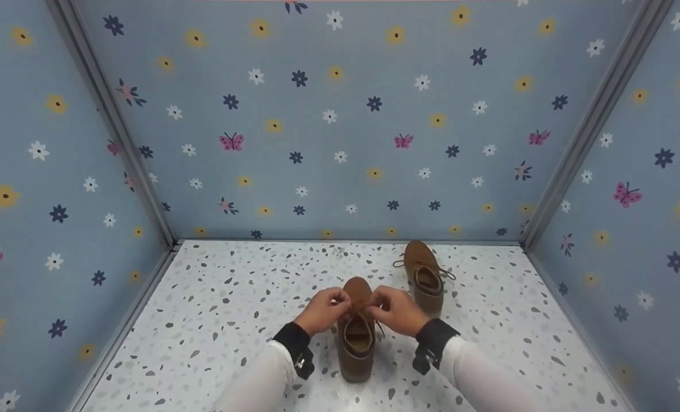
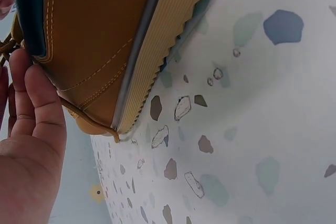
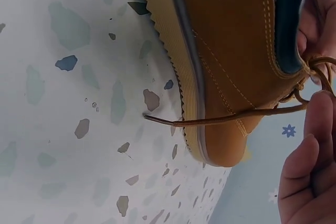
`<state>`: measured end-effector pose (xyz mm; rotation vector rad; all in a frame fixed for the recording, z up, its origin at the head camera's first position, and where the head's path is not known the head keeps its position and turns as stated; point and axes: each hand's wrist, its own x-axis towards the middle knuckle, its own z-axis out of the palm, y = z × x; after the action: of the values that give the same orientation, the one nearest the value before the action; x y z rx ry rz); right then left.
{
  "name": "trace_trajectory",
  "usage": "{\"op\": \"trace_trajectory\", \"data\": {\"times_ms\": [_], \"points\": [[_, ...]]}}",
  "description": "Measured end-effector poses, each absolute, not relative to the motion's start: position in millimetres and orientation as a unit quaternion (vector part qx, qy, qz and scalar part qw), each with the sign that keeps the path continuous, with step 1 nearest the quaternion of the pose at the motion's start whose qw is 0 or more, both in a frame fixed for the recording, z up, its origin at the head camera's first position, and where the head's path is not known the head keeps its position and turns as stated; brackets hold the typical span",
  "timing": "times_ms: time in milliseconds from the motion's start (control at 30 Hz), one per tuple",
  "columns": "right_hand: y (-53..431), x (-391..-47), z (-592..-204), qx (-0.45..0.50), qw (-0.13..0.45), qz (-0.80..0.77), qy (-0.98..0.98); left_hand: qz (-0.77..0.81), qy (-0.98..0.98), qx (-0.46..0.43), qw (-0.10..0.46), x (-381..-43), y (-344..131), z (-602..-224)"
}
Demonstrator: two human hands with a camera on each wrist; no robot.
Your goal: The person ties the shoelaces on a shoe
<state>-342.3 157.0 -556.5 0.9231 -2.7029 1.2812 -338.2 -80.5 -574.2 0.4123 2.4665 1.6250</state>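
Observation:
A brown leather shoe stands on the speckled surface, its toe pointing away from me. My left hand is at its left side and pinches the shoelace over the tongue. From the other side, my right hand pinches the lace too, close to the left fingers. In the right wrist view, a loose lace end runs down across the shoe's side, past the ridged tan sole. Another lace end hangs along the opposite side in the left wrist view. The fingers partly hide the knot area.
A second brown shoe stands to the right and farther back, its lace tied in a bow. Blue flowered panels rise behind and on both sides of the white speckled surface, with grey metal posts at the corners.

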Motion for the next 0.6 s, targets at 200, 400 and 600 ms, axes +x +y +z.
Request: {"op": "trace_trajectory", "data": {"times_ms": [200,400,600], "points": [[163.0,-346.3,-557.4,0.257,-0.022,0.446,-0.857,0.551,0.821,0.134,0.065,-338.6,-80.8,-575.3],[164.6,-347.7,-557.6,0.248,-0.032,0.449,-0.858,0.558,0.818,0.129,0.055,-338.2,-82.0,-576.2],[166.6,-348.5,-559.0,0.242,-0.026,0.444,-0.862,0.562,0.816,0.125,0.043,-337.7,-86.9,-577.0]]}}
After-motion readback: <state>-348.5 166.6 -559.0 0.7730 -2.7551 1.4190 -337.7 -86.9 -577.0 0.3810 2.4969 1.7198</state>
